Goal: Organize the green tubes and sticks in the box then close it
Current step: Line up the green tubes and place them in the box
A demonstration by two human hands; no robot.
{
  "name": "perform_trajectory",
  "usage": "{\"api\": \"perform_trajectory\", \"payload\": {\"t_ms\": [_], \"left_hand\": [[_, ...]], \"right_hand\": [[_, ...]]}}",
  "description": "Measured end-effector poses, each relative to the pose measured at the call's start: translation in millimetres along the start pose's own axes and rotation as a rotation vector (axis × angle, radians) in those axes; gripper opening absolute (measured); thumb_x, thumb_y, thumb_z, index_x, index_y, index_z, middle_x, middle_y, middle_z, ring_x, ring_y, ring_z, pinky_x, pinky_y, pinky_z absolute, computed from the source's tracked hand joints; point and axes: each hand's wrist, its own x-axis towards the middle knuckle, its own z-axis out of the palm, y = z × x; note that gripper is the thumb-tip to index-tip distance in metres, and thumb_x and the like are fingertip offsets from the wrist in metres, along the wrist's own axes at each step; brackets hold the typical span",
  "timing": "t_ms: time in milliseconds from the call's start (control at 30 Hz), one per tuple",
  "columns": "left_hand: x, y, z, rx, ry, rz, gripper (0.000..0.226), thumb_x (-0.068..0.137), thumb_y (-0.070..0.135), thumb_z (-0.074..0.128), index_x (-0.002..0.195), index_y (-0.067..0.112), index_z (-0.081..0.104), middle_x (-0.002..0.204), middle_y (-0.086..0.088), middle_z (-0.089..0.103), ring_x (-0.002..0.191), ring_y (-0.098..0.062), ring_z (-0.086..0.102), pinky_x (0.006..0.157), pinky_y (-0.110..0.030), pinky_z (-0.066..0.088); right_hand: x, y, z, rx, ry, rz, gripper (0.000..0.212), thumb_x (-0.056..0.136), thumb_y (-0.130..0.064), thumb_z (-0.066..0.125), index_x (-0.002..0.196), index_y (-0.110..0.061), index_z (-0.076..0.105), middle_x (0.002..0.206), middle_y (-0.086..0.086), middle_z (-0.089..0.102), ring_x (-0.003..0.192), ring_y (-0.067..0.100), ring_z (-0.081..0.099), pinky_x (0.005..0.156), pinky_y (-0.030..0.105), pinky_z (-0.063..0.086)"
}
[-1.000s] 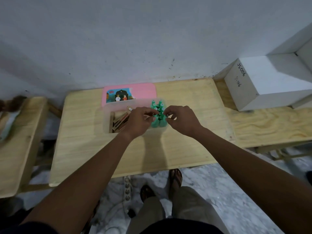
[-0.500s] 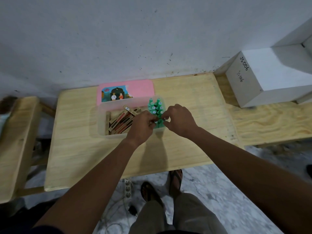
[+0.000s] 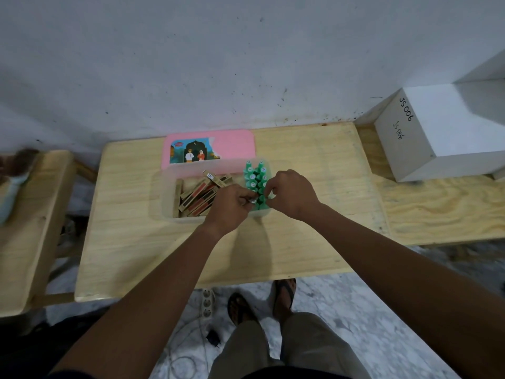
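A clear plastic box stands open on the wooden table. Several green tubes stand upright in its right end. Brown and red sticks lie piled in its left half. The pink lid with a picture sticker lies flat behind the box. My left hand and my right hand meet over the box's near right corner, fingers pinched on the nearest green tubes. The tubes under my fingers are mostly hidden.
A white cardboard box marked JS006 sits on a plywood bench to the right. Another wooden bench stands at the left. The wall runs right behind the table. A power strip and cables lie on the floor by my feet.
Both hands have slid slightly toward the near edge of the tube cluster and closed tighter on the front tubes. The camera view has shifted a little.
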Motion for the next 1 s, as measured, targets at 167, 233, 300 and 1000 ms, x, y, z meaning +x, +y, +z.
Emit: {"api": "perform_trajectory", "payload": {"t_ms": [167, 233, 300, 1000], "left_hand": [[-2, 3, -6, -0.059, -0.056, -0.055, 0.027, 0.078, -0.001, 0.072, 0.102, 0.010, 0.077, 0.102, -0.006, 0.074, 0.085, -0.016, 0.071, 0.087, -0.032, 0.057], [-2, 5, -10, -0.075, -0.067, -0.096, 0.028, 0.077, 0.002, 0.075, 0.103, 0.010, 0.076, 0.103, -0.001, 0.073, 0.086, -0.012, 0.069, 0.085, -0.023, 0.055], [-2, 6, -16, -0.067, -0.073, -0.113, 0.028, 0.077, 0.004, 0.076, 0.104, 0.010, 0.076, 0.101, 0.002, 0.073, 0.086, -0.007, 0.067, 0.082, -0.016, 0.053], [-20, -44, -88, 0.319, 0.301, -0.509, 0.020, 0.082, 0.011, 0.069, 0.099, 0.016, 0.078, 0.095, -0.008, 0.076, 0.092, -0.027, 0.070, 0.087, -0.035, 0.054]], "right_hand": [[3, 1, -6, 0.054, -0.023, -0.005, 0.015, 0.073, -0.031, 0.075, 0.088, -0.030, 0.075, 0.080, -0.009, 0.061, 0.088, 0.017, 0.053, 0.065, 0.028, 0.041], [5, -1, -9, 0.082, -0.027, -0.004, 0.016, 0.072, -0.029, 0.075, 0.088, -0.029, 0.075, 0.078, -0.009, 0.060, 0.086, 0.017, 0.052, 0.065, 0.029, 0.044], [9, -3, -13, 0.110, -0.026, -0.006, 0.017, 0.071, -0.026, 0.075, 0.088, -0.028, 0.076, 0.079, -0.008, 0.062, 0.086, 0.016, 0.052, 0.067, 0.031, 0.048], [80, -68, 28, 0.083, 0.033, -0.340, 0.038, 0.091, -0.020, 0.057, 0.128, -0.018, 0.061, 0.133, 0.007, 0.061, 0.122, 0.031, 0.053, 0.098, 0.042, 0.043]]}}
